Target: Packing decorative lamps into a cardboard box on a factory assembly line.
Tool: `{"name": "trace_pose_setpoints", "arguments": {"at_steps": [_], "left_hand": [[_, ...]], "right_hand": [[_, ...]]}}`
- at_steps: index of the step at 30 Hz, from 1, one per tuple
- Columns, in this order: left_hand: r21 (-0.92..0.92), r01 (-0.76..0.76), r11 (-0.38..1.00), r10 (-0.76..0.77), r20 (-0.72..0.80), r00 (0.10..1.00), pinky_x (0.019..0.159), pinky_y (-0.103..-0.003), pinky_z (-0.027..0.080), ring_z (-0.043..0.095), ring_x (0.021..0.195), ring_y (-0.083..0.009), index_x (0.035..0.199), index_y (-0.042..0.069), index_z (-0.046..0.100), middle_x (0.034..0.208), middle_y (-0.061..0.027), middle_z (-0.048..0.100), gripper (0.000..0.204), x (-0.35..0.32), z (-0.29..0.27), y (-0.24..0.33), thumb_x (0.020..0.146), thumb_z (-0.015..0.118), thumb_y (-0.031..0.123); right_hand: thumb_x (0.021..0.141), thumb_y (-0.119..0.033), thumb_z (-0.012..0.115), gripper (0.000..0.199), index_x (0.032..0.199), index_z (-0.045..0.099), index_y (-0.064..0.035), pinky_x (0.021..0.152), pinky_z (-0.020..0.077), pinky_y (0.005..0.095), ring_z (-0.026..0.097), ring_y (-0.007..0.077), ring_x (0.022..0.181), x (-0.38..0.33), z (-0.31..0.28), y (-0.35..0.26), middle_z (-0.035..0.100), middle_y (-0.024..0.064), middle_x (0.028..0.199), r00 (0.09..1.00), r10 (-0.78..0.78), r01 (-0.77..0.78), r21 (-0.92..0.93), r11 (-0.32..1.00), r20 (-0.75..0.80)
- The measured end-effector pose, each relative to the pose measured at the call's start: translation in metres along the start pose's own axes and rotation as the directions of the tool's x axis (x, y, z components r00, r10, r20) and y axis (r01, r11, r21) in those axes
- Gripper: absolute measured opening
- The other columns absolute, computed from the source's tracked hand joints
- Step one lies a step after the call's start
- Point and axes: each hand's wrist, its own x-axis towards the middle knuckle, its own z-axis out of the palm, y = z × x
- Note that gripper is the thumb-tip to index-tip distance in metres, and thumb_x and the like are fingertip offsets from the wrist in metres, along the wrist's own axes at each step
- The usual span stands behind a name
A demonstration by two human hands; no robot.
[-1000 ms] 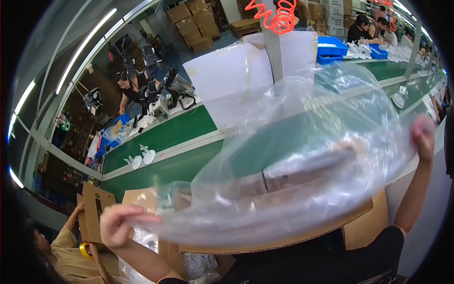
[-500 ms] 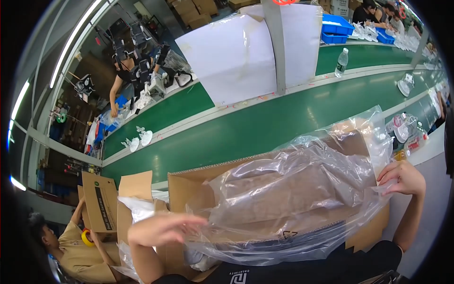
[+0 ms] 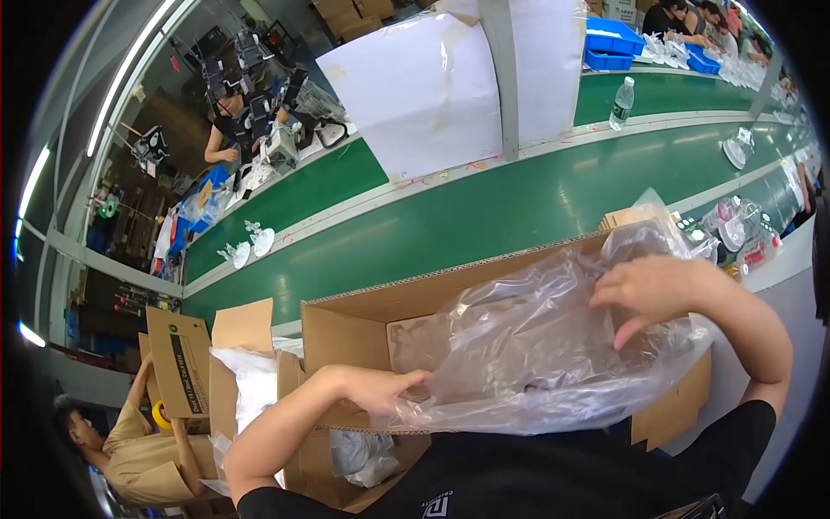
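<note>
A large clear plastic bag (image 3: 527,346) lies bunched inside and over the front rim of an open cardboard box (image 3: 346,340) in front of me. At the box's near left side, my left hand (image 3: 380,394) is closed on the bag's edge. My right hand (image 3: 653,290) reaches in over the right part of the box, palm down, its fingers and thumb apart against the film. The bag covers much of the box's inside, while the bare cardboard shows at the left end.
Beyond the box runs a green conveyor belt (image 3: 415,246) with small clear figures (image 3: 251,242) on white bases. A second carton (image 3: 242,329) with white wrapping stands at left, near a co-worker (image 3: 151,445) holding yellow tape (image 3: 162,415). Bottles (image 3: 726,212) stand at right.
My right hand has moved left and inward from the right corner, over the box. My left hand has moved right onto the bag's edge. The bag is pushed deeper and rightward.
</note>
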Motion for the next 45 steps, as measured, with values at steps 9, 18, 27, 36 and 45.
{"name": "trace_pose_setpoints", "arguments": {"at_steps": [9, 18, 27, 36, 45], "left_hand": [[0.524, 0.603, 0.601, -0.646, -0.125, 0.753, 0.122, -0.049, 0.027, 0.025, 0.152, -0.0445, 0.161, -0.003, 0.011, 0.161, -0.0363, 0.024, 0.135, 0.017, -0.023, 0.031, 0.072, 0.07, 0.081], [0.671, 0.721, 0.173, -0.794, -0.338, 0.506, 0.125, -0.055, 0.015, 0.015, 0.154, -0.0475, 0.163, -0.001, 0.003, 0.166, -0.0314, 0.014, 0.146, 0.08, -0.045, -0.045, 0.066, 0.063, 0.091], [0.666, 0.738, 0.105, -0.825, -0.356, 0.439, 0.114, -0.076, 0.018, 0.011, 0.155, -0.0479, 0.165, 0.01, 0.01, 0.173, -0.0097, 0.008, 0.133, 0.154, -0.02, -0.105, 0.071, 0.041, 0.099], [0.864, 0.423, -0.274, -0.73, -0.473, 0.493, 0.11, -0.082, 0.017, 0.012, 0.154, -0.0485, 0.165, 0.016, 0.016, 0.173, -0.0054, 0.005, 0.094, 0.14, 0.008, -0.164, 0.093, 0.059, 0.057], [0.736, 0.671, 0.092, -0.779, -0.367, 0.508, 0.101, -0.075, 0.039, 0.045, 0.141, -0.0437, 0.148, 0.015, 0.055, 0.157, -0.0101, 0.048, 0.072, 0.174, -0.025, -0.093, 0.083, 0.075, 0.037]], "right_hand": [[0.077, -0.075, 0.07, 0.117, 0.159, 0.027, -0.0025, 0.124, 0.0181, 0.0575, 0.022, 0.0362, 0.155, 0.065, 0.093, 0.054, 0.026, 0.0188, 0.166, 0.871, 0.134, -0.055, -0.178, 0.982, 0.472], [0.073, -0.078, 0.071, 0.128, 0.161, 0.019, 0.0002, 0.125, 0.0214, 0.0524, 0.019, 0.0377, 0.156, 0.153, 0.091, 0.045, 0.019, 0.0207, 0.168, 0.782, 0.134, 0.038, -0.261, 0.965, 0.609], [0.075, -0.066, 0.078, 0.12, 0.16, 0.024, -0.0022, 0.121, 0.0327, 0.0475, 0.031, 0.0367, 0.151, 0.162, 0.029, -0.001, 0.028, 0.0175, 0.166, 0.847, -0.064, 0.137, -0.102, 0.985, 0.527], [0.069, -0.066, 0.084, 0.127, 0.162, 0.021, -0.0067, 0.118, 0.0359, 0.0483, 0.042, 0.0348, 0.145, 0.171, 0.092, 0.033, 0.038, 0.0146, 0.162, 0.874, 0.026, 0.11, -0.25, 0.962, 0.485], [0.07, -0.068, 0.081, 0.129, 0.164, 0.014, -0.0093, 0.118, 0.0332, 0.057, 0.031, 0.0409, 0.151, 0.222, 0.095, -0.016, 0.024, 0.0171, 0.167, 0.741, -0.011, 0.17, -0.171, 0.971, 0.672]]}}
